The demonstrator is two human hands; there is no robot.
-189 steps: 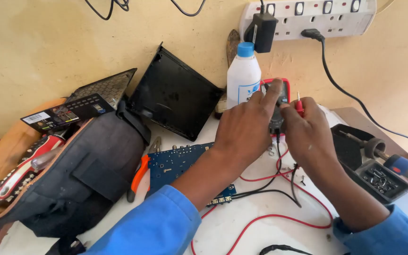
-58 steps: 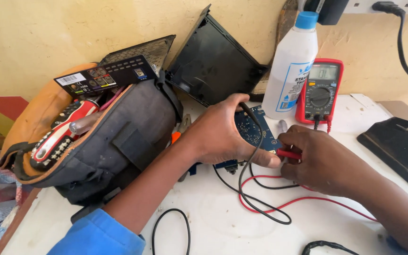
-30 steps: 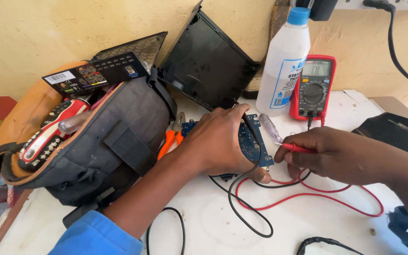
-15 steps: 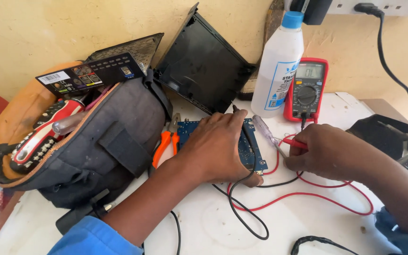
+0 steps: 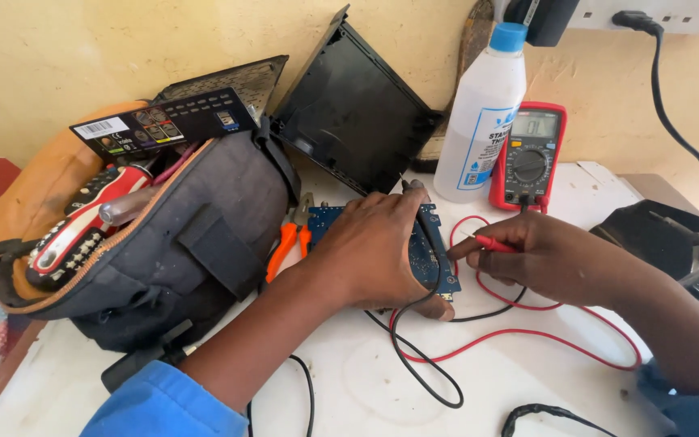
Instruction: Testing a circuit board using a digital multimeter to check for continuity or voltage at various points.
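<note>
Blue circuit board (image 5: pixel 428 257) lies flat on the white table (image 5: pixel 349 380), mid-scene, long axis left-right. Left hand (image 5: pixel 374 247) presses down on it, pinching a black probe (image 5: pixel 408 188), tip far. Right hand (image 5: pixel 548 255) is closed round a slim red probe (image 5: pixel 491 242) pointing left at the board's right edge. Red-cased multimeter (image 5: pixel 527 158) stands beyond.

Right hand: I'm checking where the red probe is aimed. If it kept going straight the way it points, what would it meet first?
Likely the blue circuit board, just ahead of the right hand and its red probe; beyond that, the left hand.
</note>
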